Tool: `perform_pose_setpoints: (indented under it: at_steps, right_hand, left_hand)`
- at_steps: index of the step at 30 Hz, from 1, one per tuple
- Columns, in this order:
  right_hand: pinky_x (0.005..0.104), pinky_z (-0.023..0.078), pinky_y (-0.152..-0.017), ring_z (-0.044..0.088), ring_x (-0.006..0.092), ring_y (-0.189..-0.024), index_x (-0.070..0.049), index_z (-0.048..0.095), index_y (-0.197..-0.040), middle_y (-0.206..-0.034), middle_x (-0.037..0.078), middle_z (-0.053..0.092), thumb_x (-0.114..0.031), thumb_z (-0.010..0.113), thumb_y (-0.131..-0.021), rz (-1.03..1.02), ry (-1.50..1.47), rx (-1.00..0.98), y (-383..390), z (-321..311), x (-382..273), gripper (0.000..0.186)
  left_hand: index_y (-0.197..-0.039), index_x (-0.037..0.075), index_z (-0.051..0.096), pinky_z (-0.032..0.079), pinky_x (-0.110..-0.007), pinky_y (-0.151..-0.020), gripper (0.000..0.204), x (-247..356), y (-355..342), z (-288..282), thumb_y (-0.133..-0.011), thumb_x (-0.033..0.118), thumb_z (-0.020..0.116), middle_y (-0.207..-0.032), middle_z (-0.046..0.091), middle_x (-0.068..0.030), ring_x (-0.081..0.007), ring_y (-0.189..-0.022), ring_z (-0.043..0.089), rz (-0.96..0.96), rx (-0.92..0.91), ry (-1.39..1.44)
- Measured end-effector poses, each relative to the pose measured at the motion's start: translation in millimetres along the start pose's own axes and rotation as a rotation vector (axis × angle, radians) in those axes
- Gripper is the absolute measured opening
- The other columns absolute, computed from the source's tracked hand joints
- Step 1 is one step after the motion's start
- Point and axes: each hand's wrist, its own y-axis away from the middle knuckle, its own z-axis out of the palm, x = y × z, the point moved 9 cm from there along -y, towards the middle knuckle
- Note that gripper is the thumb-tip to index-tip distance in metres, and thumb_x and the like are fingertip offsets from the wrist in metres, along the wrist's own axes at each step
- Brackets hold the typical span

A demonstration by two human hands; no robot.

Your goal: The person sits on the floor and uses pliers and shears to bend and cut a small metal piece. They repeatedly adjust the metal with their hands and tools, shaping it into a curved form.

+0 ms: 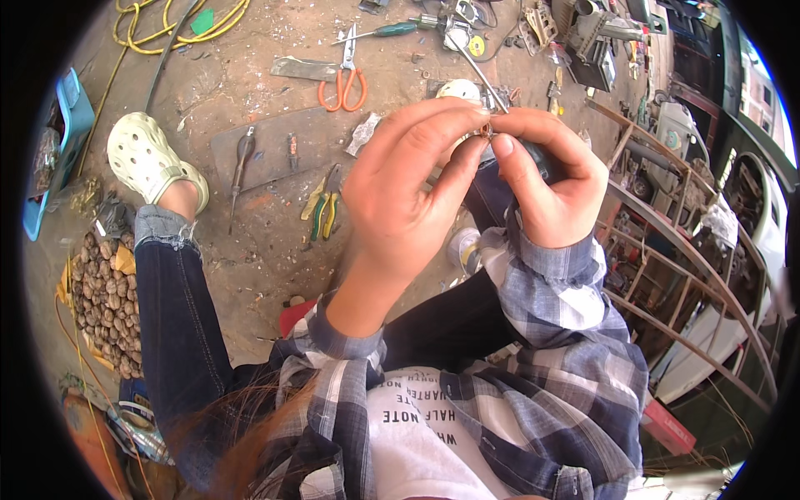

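Observation:
My left hand [408, 175] and my right hand [550, 171] meet at the upper middle, both closed in a pinch. Between their fingertips is a tiny copper-coloured piece [486, 130], mostly hidden and too small to name. A thin grey metal rod [477, 71] slants down to the right fingertips; whether the fingers touch it cannot be told. On the ground beyond my left hand lie orange-handled scissors [342, 83] and a flat metal blade [302, 67]. Nearer that hand's wrist are pliers [326, 215] with green and yellow handles.
A dark screwdriver [242, 167] lies on a flat sheet [271, 150]. Walnuts [107, 296] are heaped at the left, below a blue plastic bin [73, 117]. Yellow hose [137, 37] coils at the far left. A rusty metal frame [642, 250] and machine parts stand on the right.

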Motion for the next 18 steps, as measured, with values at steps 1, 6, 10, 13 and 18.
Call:
perform_pose_setpoints:
  at_steps: [1, 6, 10, 13, 18]
  right_hand:
    - [0.0267, 0.047, -0.075, 0.061, 0.0155, -0.082, 0.002, 0.068, -0.092, -0.087, 0.01, 0.066, 0.0, 0.067, -0.078, 0.018, -0.011, 0.003, 1, -1, 2, 0.015]
    - [0.0264, 0.048, -0.072, 0.062, 0.0148, -0.078, 0.002, 0.068, -0.09, -0.085, 0.01, 0.067, 0.0, 0.068, -0.077, 0.03, 0.019, -0.002, -2, 3, 8, 0.013]
    - [0.025, 0.048, -0.067, 0.061, 0.0141, -0.074, 0.001, 0.067, -0.088, -0.084, 0.01, 0.066, 0.002, 0.067, -0.076, -0.147, 0.096, 0.022, 1, 1, -3, 0.012]
    - [0.0243, 0.048, -0.064, 0.061, 0.0134, -0.071, 0.001, 0.067, -0.087, -0.082, 0.009, 0.066, 0.003, 0.066, -0.075, -0.202, 0.135, 0.068, 3, 2, -8, 0.012]
    - [0.023, 0.047, -0.062, 0.058, 0.0116, -0.066, 0.001, 0.066, -0.087, -0.079, 0.007, 0.064, 0.003, 0.064, -0.075, -0.181, 0.165, 0.103, 1, 2, -4, 0.012]
  left_hand:
    - [-0.091, 0.002, 0.067, 0.054, -0.026, -0.063, 0.023, 2, 0, 0, -0.07, -0.006, 0.073, -0.092, 0.066, -0.0095, -0.0189, -0.077, 0.065, 0.018, 0.0, -0.022]
    - [-0.088, 0.0, 0.069, 0.055, -0.026, -0.068, 0.022, 7, -2, -2, -0.069, -0.009, 0.074, -0.092, 0.068, -0.0116, -0.0187, -0.082, 0.066, 0.112, -0.066, -0.126]
    - [-0.087, 0.0, 0.07, 0.055, -0.026, -0.067, 0.021, 8, 3, -1, -0.068, -0.008, 0.074, -0.092, 0.068, -0.0113, -0.0183, -0.08, 0.066, 0.116, -0.072, -0.116]
    - [-0.088, 0.001, 0.07, 0.055, -0.027, -0.066, 0.022, 9, 6, 0, -0.068, -0.005, 0.074, -0.091, 0.067, -0.0096, -0.0196, -0.077, 0.066, 0.134, -0.057, -0.13]
    - [-0.09, 0.002, 0.069, 0.054, -0.028, -0.064, 0.022, 6, 8, 0, -0.069, -0.005, 0.074, -0.09, 0.067, -0.0092, -0.0204, -0.075, 0.066, 0.119, -0.031, -0.126]
